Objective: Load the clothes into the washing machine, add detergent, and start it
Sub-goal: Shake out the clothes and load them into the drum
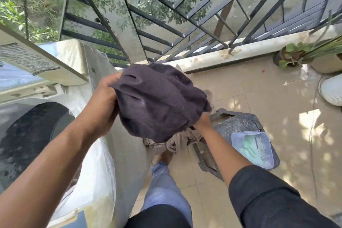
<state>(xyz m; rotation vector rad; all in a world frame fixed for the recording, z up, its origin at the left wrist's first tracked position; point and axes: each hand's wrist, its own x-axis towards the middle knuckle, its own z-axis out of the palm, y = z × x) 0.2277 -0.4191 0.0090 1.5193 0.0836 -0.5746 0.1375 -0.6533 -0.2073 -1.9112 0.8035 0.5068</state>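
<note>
A bundled dark purple-grey garment [159, 102] is held up between both hands, right of the washing machine. My left hand [103, 105] grips its left side. My right hand [202, 122] holds it from underneath, mostly hidden by the cloth. A beige garment [175, 142] hangs below the bundle. The top-loading washing machine [96, 181] stands at the left under a plastic cover, its lid [42, 65] raised and the dark drum opening [27, 135] exposed. A clear tub of pale green detergent powder [253, 148] rests on a dark stool [238, 122].
A metal railing [166, 22] and a low ledge [240, 50] bound the balcony ahead. Potted plants [292, 55] stand at the far right, with a white rounded object [333, 90] near them. My leg and foot [162, 176] stand on the tiled floor between machine and stool.
</note>
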